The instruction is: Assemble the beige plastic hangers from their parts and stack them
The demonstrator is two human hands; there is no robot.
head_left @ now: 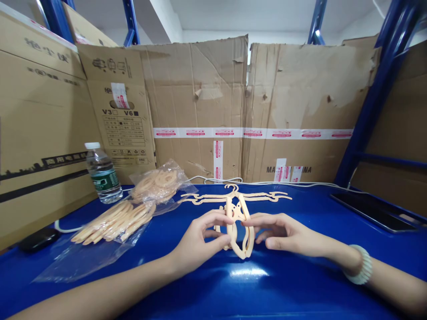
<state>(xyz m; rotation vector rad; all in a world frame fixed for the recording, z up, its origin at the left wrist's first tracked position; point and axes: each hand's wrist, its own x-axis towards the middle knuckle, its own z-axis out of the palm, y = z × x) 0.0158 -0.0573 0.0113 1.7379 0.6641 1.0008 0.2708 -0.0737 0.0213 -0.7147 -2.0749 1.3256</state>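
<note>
A beige folding clothes hanger stands folded between my hands, its arms pointing down and its lower end close to the table. My left hand grips its left side, the index finger and thumb both against it. From the right, my right hand steadies it with the index fingertip; the thumb stays off to the side. Just behind lie flat beige hangers with their arms spread and hooks toward the back. Part of the held hanger's far side is hidden by my left fingers.
Clear plastic bags with folded beige hangers and round beige pieces lie on the left. Nearby are a water bottle and a black mouse. A dark phone-like slab sits at right. Cardboard panels wall the back of the blue table.
</note>
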